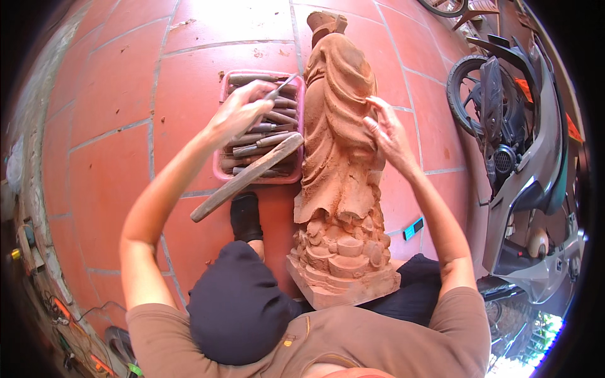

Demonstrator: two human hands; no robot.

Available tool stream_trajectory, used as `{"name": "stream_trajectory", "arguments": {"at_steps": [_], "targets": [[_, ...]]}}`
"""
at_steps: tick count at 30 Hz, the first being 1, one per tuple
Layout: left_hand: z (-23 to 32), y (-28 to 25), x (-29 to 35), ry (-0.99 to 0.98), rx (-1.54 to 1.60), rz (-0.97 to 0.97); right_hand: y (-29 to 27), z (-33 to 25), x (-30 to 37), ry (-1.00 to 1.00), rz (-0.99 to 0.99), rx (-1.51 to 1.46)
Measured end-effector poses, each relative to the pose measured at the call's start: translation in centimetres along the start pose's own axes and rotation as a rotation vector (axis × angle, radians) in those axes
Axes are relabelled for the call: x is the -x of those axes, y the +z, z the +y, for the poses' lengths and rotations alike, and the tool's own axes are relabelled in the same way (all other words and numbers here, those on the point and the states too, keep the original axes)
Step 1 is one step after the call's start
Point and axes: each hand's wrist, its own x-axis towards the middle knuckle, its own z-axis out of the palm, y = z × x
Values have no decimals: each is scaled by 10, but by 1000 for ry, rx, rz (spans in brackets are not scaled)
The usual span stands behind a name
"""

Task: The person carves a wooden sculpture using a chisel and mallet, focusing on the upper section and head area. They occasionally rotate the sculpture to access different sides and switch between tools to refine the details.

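A carved reddish-brown wooden statue [337,120] with draped folds lies lengthwise before me, its stepped base between my legs. My left hand [246,107] is closed around a carving chisel [282,86], whose thin metal blade points up and right. Below that hand is a pink plastic basket [217,165] full of wooden-handled carving tools. A long, worn wooden club [246,179] rests across the basket's near right corner and sticks out toward the lower left. At the statue's right side, my right hand [389,133] has its fingers apart, the tips at or close to the carved folds.
Red floor tiles [113,164] with grey joints surround the work. A small blue phone [413,229] lies right of the statue's base. A grey motorbike [535,208] stands along the right. Cables and orange-handled tools [62,309] lie at the lower left.
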Motion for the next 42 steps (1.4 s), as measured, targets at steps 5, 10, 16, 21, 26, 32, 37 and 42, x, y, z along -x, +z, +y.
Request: {"name": "stream_trajectory", "arguments": {"at_steps": [5, 10, 16, 21, 26, 32, 37, 42], "targets": [[35, 5, -57, -131, -293, -102, 22, -8, 9, 89, 122, -124], [35, 17, -93, -219, -406, -51, 22, -12, 12, 135, 173, -245], [-20, 32, -124, 160, -509, 93, 24, -12, 13, 165, 186, -296], [-16, 38, -126, 140, -552, 96, 23, -12, 14, 196, 181, -334], [-27, 31, -142, 269, -548, 131, 23, -13, 12, 187, 184, -320], [-8, 45, -148, 268, -791, 202, 24, -12, 12, 197, 186, -358], [8, 45, -133, 211, -865, 84, 24, -12, 12, 187, 186, -328], [23, 53, -107, 275, -836, 55, 23, -10, 14, 199, 202, -329]]}}
